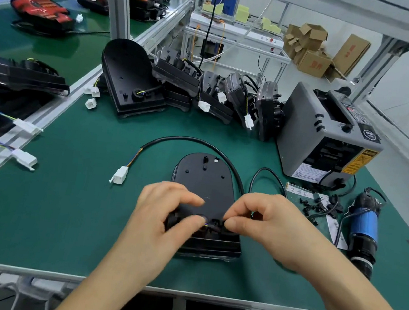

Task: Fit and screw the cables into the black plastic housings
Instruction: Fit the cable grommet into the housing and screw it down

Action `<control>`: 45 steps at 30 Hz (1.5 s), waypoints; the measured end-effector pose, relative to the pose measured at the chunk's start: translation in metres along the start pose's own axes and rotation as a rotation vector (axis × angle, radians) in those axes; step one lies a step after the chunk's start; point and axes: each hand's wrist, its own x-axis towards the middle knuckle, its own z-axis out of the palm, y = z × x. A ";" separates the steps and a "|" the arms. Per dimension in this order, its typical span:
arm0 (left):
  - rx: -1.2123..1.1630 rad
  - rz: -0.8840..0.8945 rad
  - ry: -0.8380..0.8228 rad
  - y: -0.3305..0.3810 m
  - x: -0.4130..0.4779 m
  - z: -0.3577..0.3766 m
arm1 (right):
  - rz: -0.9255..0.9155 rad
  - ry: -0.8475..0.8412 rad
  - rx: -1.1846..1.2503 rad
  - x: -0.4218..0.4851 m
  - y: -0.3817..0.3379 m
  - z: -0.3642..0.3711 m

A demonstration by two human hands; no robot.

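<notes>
A black plastic housing [204,180] lies flat on the green mat in front of me. Its black cable [190,140] loops from the housing's right side over the top to a white connector [120,174] at the left. My left hand [163,216] grips the housing's near left part, thumb and fingers curled on it. My right hand [267,223] pinches the cable's end with its coloured wires at the housing's near edge. The exact fit there is hidden by my fingers.
Several more housings with cables [205,93] are piled at the back. A grey tape dispenser [328,133] stands at the right. A blue electric screwdriver [364,229] and small black screws [314,208] lie near my right hand. An aluminium rail [21,139] borders the left.
</notes>
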 end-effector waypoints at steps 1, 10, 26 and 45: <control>0.009 0.014 -0.011 -0.001 -0.001 -0.003 | 0.026 -0.030 0.072 0.000 0.001 -0.001; 0.114 0.127 -0.034 -0.006 -0.008 0.002 | 0.091 -0.188 0.122 0.018 0.001 -0.005; 0.074 0.075 -0.049 -0.004 -0.008 0.000 | 0.097 -0.571 -0.395 0.062 -0.032 -0.022; 0.225 0.118 0.096 0.003 0.000 0.024 | 0.176 -0.715 -0.432 0.087 -0.034 -0.019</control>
